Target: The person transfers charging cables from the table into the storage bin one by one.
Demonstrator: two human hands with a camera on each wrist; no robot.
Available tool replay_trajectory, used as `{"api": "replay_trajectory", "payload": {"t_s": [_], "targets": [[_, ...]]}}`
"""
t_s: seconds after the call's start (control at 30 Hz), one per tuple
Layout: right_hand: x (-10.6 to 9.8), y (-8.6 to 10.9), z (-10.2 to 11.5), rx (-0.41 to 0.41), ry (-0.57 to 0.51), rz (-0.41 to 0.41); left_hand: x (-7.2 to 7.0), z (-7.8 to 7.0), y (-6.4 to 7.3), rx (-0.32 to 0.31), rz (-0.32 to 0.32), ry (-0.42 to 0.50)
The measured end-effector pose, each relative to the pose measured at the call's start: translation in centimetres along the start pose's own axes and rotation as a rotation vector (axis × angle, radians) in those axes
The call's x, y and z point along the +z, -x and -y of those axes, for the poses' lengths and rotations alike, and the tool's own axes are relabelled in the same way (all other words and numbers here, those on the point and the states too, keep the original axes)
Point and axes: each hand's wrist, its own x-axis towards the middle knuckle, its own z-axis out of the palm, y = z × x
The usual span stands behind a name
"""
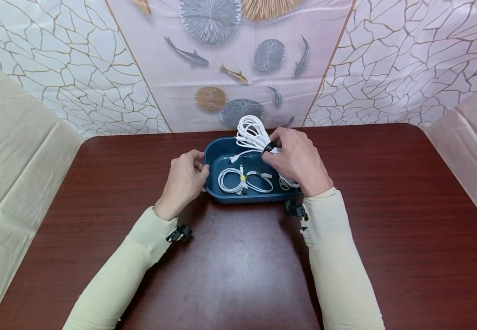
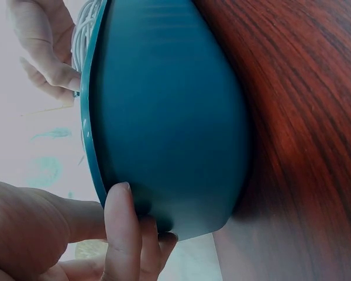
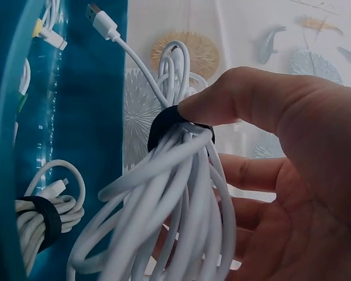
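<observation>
A long white USB cable (image 3: 169, 193), coiled and bound with a black strap (image 3: 164, 126), is held in my right hand (image 1: 298, 156). The thumb presses on the strap and the fingers lie behind the bundle. Its loose USB plug (image 3: 104, 22) sticks out to one side. The bundle is over the back right part of a dark blue plastic bin (image 1: 238, 199). My left hand (image 1: 183, 178) grips the bin's left end, with fingers against the outer wall in the left wrist view. Inside the bin lies a thinner white cable with a yellow tie (image 1: 243, 178).
Another off-white cable bundle (image 3: 38, 225) with a black band lies at the bin's right end, partly covered by my right hand in the head view. The bin stands on a dark red-brown wooden table (image 1: 118, 183). A patterned cloth (image 1: 238, 68) hangs behind the table.
</observation>
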Motion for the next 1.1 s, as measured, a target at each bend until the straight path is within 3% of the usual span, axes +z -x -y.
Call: {"api": "replay_trajectory", "payload": {"t_s": [1.1], "targets": [[1.9, -0.7, 0.9, -0.006, 0.019, 0.106, 0.0, -0.1, 0.0, -0.007, -0.004, 0.006]]}}
